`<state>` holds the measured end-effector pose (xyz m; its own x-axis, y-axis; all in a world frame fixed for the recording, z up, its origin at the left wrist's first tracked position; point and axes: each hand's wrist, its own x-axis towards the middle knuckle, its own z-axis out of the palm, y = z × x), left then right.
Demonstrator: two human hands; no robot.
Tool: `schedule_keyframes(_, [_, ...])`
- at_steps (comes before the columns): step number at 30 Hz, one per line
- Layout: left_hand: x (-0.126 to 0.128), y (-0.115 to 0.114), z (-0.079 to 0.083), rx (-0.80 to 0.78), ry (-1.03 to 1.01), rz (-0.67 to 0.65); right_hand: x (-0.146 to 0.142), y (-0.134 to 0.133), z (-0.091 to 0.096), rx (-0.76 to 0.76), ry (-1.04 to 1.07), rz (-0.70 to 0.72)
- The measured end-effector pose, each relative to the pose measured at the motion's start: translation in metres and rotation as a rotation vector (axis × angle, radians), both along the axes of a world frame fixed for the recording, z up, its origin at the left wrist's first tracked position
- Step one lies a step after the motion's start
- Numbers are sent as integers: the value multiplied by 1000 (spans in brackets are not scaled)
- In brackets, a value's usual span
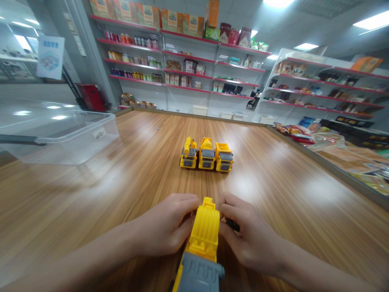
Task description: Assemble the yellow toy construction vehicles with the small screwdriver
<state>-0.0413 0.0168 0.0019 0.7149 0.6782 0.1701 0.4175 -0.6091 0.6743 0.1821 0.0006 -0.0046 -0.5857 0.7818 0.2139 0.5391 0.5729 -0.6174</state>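
Close in front of me is a yellow toy truck (205, 231) with a grey cab roof, its rear end pointing away from me. My left hand (170, 223) is closed against its left side, thumb and fingers curled in. On the opposite side my right hand (243, 227) is closed with bent fingers at the truck's flank. A small dark part (232, 224) shows between its thumb and fingers; I cannot tell what it is. Farther up the table, three yellow toy trucks stand side by side facing me: a crane truck (189, 154), a mixer truck (207, 155) and a dump truck (224, 158).
A clear plastic bin (69, 140) stands on the left of the wooden table (146, 170). Beyond a raised edge at the right lie packaged snacks (300, 134). Stocked shelves (188, 52) line the back, with a white sign (50, 57) at the far left.
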Motion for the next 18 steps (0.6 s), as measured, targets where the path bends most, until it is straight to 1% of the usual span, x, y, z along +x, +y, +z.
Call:
schedule_keyframes(5, [0, 0, -1, -11, -10, 6, -1, 1, -1, -2, 8, -29])
schedule_keyframes(11, [0, -1, -2, 5, -19, -22, -1, 1, -4, -4, 38, 39])
schedule_keyframes(18, [0, 0, -3, 16, 3, -6, -2, 2, -3, 12, 34, -2])
